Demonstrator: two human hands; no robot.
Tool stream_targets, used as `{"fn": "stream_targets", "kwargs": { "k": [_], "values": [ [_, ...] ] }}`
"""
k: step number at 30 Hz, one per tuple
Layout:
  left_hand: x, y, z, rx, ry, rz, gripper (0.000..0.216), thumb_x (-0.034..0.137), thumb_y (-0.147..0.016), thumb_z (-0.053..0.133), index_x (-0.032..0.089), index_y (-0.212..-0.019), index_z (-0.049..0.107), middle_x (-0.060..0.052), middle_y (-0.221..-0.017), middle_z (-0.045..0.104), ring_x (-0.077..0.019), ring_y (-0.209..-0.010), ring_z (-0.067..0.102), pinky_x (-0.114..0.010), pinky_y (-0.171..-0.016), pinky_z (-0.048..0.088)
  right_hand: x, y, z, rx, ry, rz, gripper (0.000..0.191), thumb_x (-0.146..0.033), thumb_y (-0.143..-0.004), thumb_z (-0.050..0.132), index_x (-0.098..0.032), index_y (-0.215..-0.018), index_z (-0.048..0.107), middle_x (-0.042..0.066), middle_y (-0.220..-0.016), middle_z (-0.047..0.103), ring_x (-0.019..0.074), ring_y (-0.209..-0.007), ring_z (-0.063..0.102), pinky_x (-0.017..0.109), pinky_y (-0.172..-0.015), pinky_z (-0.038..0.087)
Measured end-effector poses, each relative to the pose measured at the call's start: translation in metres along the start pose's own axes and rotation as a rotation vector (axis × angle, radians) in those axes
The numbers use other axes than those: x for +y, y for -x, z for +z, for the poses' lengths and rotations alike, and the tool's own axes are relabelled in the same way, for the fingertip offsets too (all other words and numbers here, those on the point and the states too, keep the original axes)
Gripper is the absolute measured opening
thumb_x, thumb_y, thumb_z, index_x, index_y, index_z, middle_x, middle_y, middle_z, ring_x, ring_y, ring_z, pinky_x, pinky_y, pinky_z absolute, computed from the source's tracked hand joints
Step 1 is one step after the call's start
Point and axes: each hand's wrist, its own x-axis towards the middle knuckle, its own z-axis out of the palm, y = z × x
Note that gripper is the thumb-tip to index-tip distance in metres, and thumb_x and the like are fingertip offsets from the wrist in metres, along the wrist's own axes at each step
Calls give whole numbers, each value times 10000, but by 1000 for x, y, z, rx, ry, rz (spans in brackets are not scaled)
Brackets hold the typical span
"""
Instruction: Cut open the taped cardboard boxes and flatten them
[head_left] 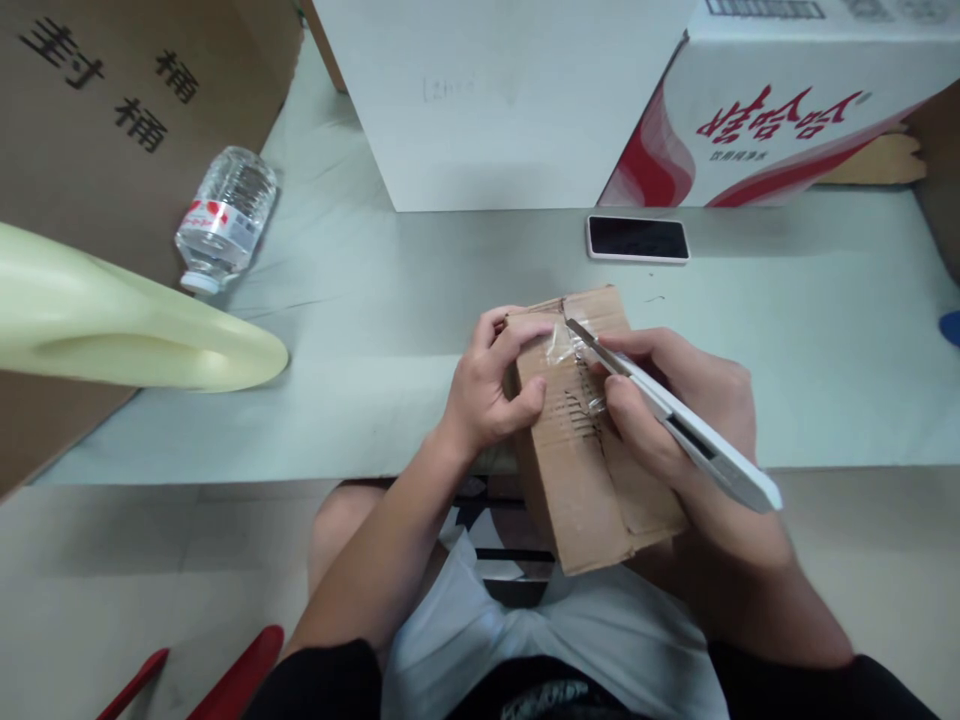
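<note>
A small brown cardboard box (577, 500) juts over the table's front edge toward my lap, its top facing me. Clear tape (561, 345) runs across the seam near its far end. My left hand (495, 385) grips the box's left side, thumb on top and fingers toward the far corner. In my right hand (675, 400) is a white utility knife (694, 440), held like a pen. Its blade tip meets the taped seam or hovers just over it; I cannot tell which. The right fingertips are partly behind the knife.
A phone (637, 239) lies beyond the box, in front of a plain white panel (502, 110) and a red-and-white carton (780, 110). On the left are a water bottle (227, 220), a pale yellow rounded object (135, 320) and a large cardboard box (97, 170).
</note>
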Motion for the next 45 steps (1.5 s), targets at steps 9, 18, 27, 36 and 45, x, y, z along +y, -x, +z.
{"fn": "stream_targets", "kwargs": {
  "k": [9, 18, 27, 36, 45],
  "values": [
    [1, 0, 0, -5, 3, -2, 452, 498, -946, 524, 250, -1310, 627, -122, -1309, 638, -309, -1298, 574, -528, -1118, 522, 4, 3, 1, 25, -14, -16, 163, -270, -908, 618, -227, -1023, 727, -2, -807, 766, 141, -615, 640, 290, -616, 488],
    [0, 1, 1, 1, -13, -10, 453, 499, -954, 519, 253, -1318, 629, -124, -1299, 639, -311, -1293, 578, -543, -1127, 523, 2, 1, 2, 2, -10, 19, 208, -254, -937, 598, -231, -1093, 735, 18, -877, 783, 152, -636, 653, 307, -650, 508],
    [1, 1, 1, -9, -1, -17, 442, 501, -965, 517, 253, -1315, 621, -123, -1319, 642, -315, -1294, 580, -557, -1139, 498, 0, -2, 1, -20, 51, -13, 207, -292, -941, 580, -223, -1067, 730, 25, -837, 781, 158, -636, 667, 290, -627, 497],
    [3, -1, 0, -36, -13, -57, 455, 505, -926, 530, 258, -1293, 635, -124, -1307, 644, -333, -1292, 576, -572, -1125, 504, -3, 0, 1, 11, 110, -34, 172, -326, -912, 580, -223, -992, 692, 14, -740, 740, 156, -567, 617, 286, -569, 465],
    [3, 0, 0, -24, -8, -56, 464, 479, -926, 526, 235, -1303, 641, -135, -1322, 630, -311, -1300, 597, -538, -1122, 525, 0, 1, 3, 6, 113, -21, 213, -319, -913, 597, -218, -1034, 740, 40, -822, 785, 186, -633, 689, 308, -616, 504]
  ]
}}
